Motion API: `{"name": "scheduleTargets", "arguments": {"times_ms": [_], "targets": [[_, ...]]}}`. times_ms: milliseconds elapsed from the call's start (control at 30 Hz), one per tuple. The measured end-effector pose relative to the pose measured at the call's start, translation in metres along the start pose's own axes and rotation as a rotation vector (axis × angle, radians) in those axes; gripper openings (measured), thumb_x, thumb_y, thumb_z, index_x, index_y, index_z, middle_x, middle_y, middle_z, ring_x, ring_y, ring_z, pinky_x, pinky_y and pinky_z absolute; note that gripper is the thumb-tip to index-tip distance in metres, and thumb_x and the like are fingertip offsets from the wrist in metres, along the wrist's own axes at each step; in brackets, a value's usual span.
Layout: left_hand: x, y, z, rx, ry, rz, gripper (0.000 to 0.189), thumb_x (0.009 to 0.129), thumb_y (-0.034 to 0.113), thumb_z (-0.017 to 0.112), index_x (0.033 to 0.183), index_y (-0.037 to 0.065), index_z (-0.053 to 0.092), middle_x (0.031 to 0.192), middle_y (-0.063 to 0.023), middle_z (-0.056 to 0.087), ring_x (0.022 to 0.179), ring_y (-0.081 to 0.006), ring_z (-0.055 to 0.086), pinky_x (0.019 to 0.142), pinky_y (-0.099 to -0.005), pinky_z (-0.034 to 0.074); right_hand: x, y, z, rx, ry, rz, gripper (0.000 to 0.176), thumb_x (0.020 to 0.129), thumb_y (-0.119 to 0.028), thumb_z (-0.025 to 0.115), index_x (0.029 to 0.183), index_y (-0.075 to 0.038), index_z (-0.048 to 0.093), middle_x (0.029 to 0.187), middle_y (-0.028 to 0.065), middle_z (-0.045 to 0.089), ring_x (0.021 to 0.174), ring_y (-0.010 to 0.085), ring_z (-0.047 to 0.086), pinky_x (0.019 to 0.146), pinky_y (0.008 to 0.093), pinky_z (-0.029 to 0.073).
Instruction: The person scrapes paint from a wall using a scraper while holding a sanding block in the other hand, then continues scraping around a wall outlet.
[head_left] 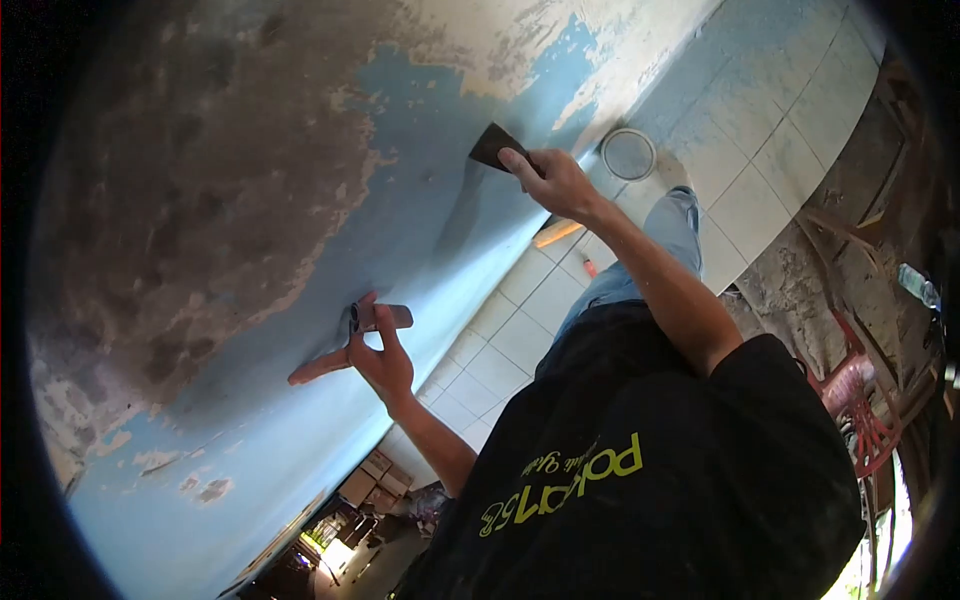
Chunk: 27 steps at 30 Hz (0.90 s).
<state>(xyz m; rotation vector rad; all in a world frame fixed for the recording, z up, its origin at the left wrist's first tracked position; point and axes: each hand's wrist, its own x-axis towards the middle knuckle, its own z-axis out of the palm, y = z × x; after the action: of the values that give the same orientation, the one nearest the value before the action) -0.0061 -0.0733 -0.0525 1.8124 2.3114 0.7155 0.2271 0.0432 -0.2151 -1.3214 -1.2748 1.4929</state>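
My right hand point(562, 183) grips a scraper point(490, 145), its wide dark blade lying close against the wall point(420, 200) on a blue patch. The thumb presses along the tool near the blade. Lower on the wall, my left hand point(383, 362) has its fingers curled round a grey flat tool with a rounded end point(397, 317); its exact kind I cannot tell. Around both hands the wall is pale blue, while bare grey-brown plaster with ragged paint edges spreads on the left. Whitish bare patches show at the top.
A round white bucket point(629, 155) stands on the tiled floor point(765, 150) by my foot. An orange strip point(557, 234) and a small red item point(590, 267) lie along the wall. To the right are rubble, a red plastic chair point(860, 400) and a clear bottle point(918, 285). Cardboard boxes point(375, 480) sit below.
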Motion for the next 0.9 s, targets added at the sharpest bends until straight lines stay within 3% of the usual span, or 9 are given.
{"name": "scheduleTargets", "arguments": {"times_ms": [67, 133, 267, 367, 467, 633, 767, 867, 900], "targets": [[0.003, 0.002, 0.0, -0.004, -0.048, 0.016, 0.037, 0.09, 0.03, 0.054, 0.105, -0.003, 0.062, 0.095, -0.0149, 0.064, 0.09, -0.0235, 0.058, 0.084, -0.0342, 0.041, 0.003, 0.008, 0.004, -0.005, 0.011, 0.007, 0.064, 0.09, -0.053, 0.045, 0.059, 0.003, 0.056, 0.048, 0.0061, 0.05, 0.046, 0.0139, 0.048, 0.043, 0.0322, 0.037], [0.003, 0.006, -0.003, -0.005, -0.077, -0.015, 0.037, 0.09, 0.031, 0.054, 0.106, -0.003, 0.061, 0.097, -0.0147, 0.064, 0.092, -0.0237, 0.057, 0.084, -0.0347, 0.041, 0.011, 0.023, 0.017, 0.145, 0.071, -0.082, 0.063, 0.089, -0.051, 0.049, 0.056, 0.002, 0.057, 0.043, 0.0027, 0.04, 0.04, 0.012, 0.036, 0.039, 0.0339, 0.028], [0.009, 0.004, -0.006, 0.026, -0.116, 0.018, 0.037, 0.091, 0.032, 0.053, 0.108, 0.0, 0.061, 0.101, -0.0148, 0.063, 0.096, -0.0248, 0.056, 0.087, -0.0359, 0.04, 0.018, 0.029, 0.022, 0.114, 0.072, -0.124, 0.061, 0.09, -0.05, 0.049, 0.058, 0.002, 0.058, 0.043, 0.003, 0.041, 0.041, 0.0117, 0.037, 0.04, 0.0335, 0.029], [0.006, 0.002, -0.007, 0.024, -0.153, -0.008, 0.038, 0.091, 0.032, 0.052, 0.11, 0.0, 0.06, 0.104, -0.0153, 0.063, 0.099, -0.0262, 0.056, 0.09, -0.037, 0.039, 0.01, -0.013, 0.017, 0.153, 0.062, -0.172, 0.059, 0.09, -0.049, 0.049, 0.061, 0.002, 0.059, 0.044, 0.0037, 0.042, 0.042, 0.0114, 0.036, 0.041, 0.0336, 0.029], [0.009, 0.007, -0.01, 0.073, -0.195, -0.022, 0.038, 0.092, 0.03, 0.051, 0.111, -0.002, 0.059, 0.108, -0.0167, 0.061, 0.103, -0.0278, 0.055, 0.093, -0.0382, 0.038, 0.013, -0.022, 0.015, 0.126, 0.039, -0.203, 0.06, 0.091, -0.048, 0.047, 0.058, 0.002, 0.056, 0.047, 0.0038, 0.047, 0.044, 0.0118, 0.045, 0.043, 0.0307, 0.036], [0.01, 0.004, -0.008, 0.014, -0.172, 0.022, 0.039, 0.092, 0.03, 0.051, 0.11, -0.004, 0.059, 0.109, -0.0176, 0.061, 0.104, -0.0281, 0.056, 0.095, -0.0381, 0.038, 0.004, 0.021, 0.007, 0.023, 0.037, -0.026, 0.065, 0.09, -0.053, 0.046, 0.059, 0.002, 0.058, 0.044, 0.0029, 0.041, 0.041, 0.0131, 0.039, 0.041, 0.0325, 0.029], [0.009, 0.005, -0.01, 0.046, -0.195, -0.008, 0.039, 0.091, 0.03, 0.052, 0.111, -0.003, 0.059, 0.109, -0.0169, 0.062, 0.106, -0.0283, 0.055, 0.096, -0.0379, 0.036, -0.005, 0.013, 0.003, 0.052, -0.017, 0.042, 0.067, 0.089, -0.056, 0.044, 0.06, 0.002, 0.058, 0.045, 0.0038, 0.042, 0.042, 0.0138, 0.04, 0.041, 0.0325, 0.03], [0.011, 0.0, -0.01, 0.044, -0.212, -0.007, 0.04, 0.091, 0.032, 0.052, 0.112, -0.001, 0.059, 0.11, -0.0166, 0.061, 0.107, -0.0289, 0.054, 0.097, -0.0381, 0.036, -0.005, 0.017, 0.017, 0.321, -0.055, 0.105, 0.067, 0.088, -0.058, 0.044, 0.059, 0.001, 0.058, 0.046, 0.0041, 0.044, 0.044, 0.0144, 0.044, 0.043, 0.032, 0.033], [0.01, -0.002, -0.01, 0.047, -0.211, -0.008, 0.04, 0.091, 0.032, 0.052, 0.112, -0.001, 0.059, 0.11, -0.0166, 0.061, 0.107, -0.0289, 0.054, 0.097, -0.0381, 0.036, -0.003, 0.019, 0.019, 0.29, -0.025, 0.071, 0.06, 0.09, -0.053, 0.045, 0.064, 0.0, 0.056, 0.051, 0.0023, 0.044, 0.048, 0.0113, 0.043, 0.045, 0.0291, 0.035]]}}
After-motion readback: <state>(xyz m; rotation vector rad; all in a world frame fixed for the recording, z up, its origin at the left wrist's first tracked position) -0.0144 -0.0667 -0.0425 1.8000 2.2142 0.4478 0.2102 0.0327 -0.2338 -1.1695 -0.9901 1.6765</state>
